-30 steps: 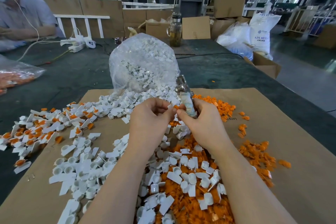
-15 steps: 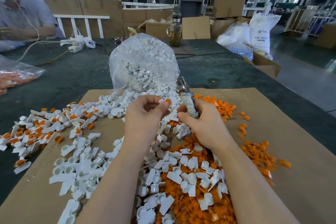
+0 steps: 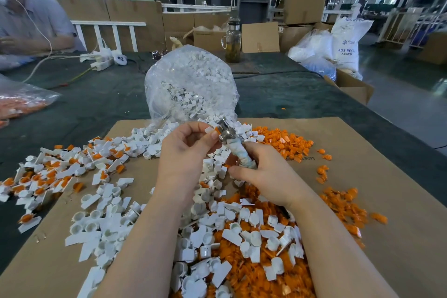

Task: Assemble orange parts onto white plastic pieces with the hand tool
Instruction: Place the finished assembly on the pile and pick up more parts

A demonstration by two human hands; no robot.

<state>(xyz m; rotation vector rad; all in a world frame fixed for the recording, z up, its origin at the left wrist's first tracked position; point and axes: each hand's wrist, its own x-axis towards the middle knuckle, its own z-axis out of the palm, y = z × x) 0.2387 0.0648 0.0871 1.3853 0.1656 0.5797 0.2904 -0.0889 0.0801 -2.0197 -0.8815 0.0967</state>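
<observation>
My right hand [image 3: 262, 172] grips the hand tool [image 3: 238, 150], a tape-wrapped handle with a metal head pointing up and left. My left hand [image 3: 186, 150] pinches a small white plastic piece with an orange part [image 3: 214, 131] and holds it against the tool's metal head. Loose white pieces [image 3: 225, 222] and orange parts [image 3: 244, 256] lie piled on the cardboard sheet [image 3: 399, 201] under my forearms. Finished white pieces with orange inserts [image 3: 48, 172] are spread at the left.
A clear bag of white pieces [image 3: 191, 89] stands behind my hands. More orange parts [image 3: 283, 140] lie at the right. A bag of orange parts [image 3: 21, 104] sits at the far left. Another person [image 3: 29, 24] sits at the back left; a jar [image 3: 233, 41] stands behind.
My left hand has brought the white piece with its orange part up against the tool's head. The tool has tilted further left in my right hand.
</observation>
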